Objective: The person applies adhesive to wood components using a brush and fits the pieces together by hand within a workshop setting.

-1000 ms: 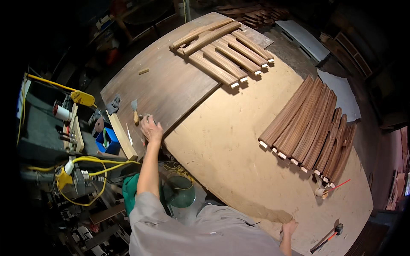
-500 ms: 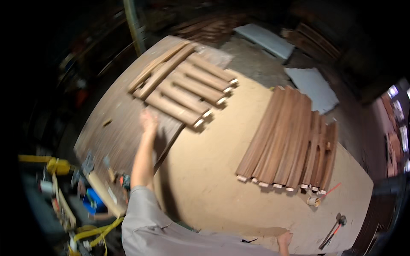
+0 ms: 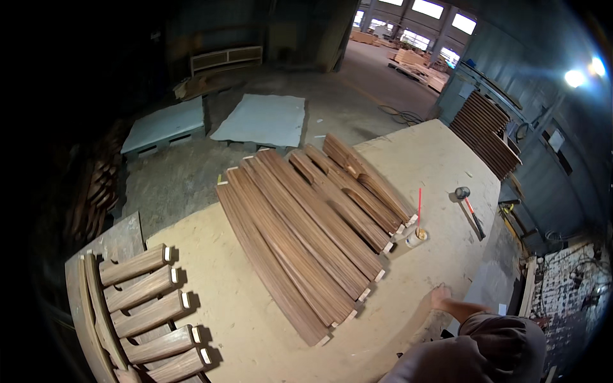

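Slats [image 3: 153, 313] border the cut-off left hand [image 3: 128, 376]; whether it or the right hand [image 3: 439, 295] grips, I cannot tell.

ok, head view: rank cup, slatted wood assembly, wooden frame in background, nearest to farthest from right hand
1. Cup, just beyond the right hand.
2. Slatted wood assembly, left end of table.
3. Wooden frame, far background.

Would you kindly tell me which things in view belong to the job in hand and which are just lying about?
Probably part of the job:
slatted wooden assembly, beside the left hand
long wooden pieces
mallet
cup with red stick

Seemingly just lying about:
pale sheets beyond the table
low wooden rack behind
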### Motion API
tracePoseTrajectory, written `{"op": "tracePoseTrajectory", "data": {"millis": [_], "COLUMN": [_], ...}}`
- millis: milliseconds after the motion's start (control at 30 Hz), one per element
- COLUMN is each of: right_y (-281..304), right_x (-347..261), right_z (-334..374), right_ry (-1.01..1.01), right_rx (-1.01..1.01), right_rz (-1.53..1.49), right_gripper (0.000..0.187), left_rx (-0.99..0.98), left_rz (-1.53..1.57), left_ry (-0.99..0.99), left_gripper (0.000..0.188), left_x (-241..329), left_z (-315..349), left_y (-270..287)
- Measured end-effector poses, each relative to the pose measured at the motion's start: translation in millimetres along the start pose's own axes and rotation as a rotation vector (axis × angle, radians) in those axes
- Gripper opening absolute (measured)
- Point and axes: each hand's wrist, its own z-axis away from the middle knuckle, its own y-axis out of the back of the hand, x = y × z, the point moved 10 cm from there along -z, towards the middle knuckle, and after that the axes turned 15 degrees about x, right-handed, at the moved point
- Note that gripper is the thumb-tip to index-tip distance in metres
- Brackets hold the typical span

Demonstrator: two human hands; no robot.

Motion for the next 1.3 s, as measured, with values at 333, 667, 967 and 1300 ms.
{"op": "tracePoseTrajectory", "data": {"millis": [333,667,967,1300], "right_y": [2.5,-30.6,-3.9,-11.8], "right_x": [-21.5,3.4,10.6,130.6], "right_z": [13.4,-14.7,3.2,-105.1], "right_ry": [0.285,0.308,0.550,-0.154], "right_rx": [-0.178,0.072,0.132,-0.229], "right_rz": [0.324,0.064,-0.201,-1.812], "right_gripper": [0.053,0.057,0.032,0.002], "left_rx": [-0.230,-0.058,-0.393,-0.456], "left_rz": [0.553,0.810,0.621,0.591], "left_ry": [0.250,0.173,-0.017,-0.557], "left_gripper": [0.044,0.055,0.038,0.028], "left_x": [22.0,58.0,206.5,316.0], "left_z": [19.2,224.8,430.7,656.0], "left_y": [-16.8,141.7,279.1,361.7]}}
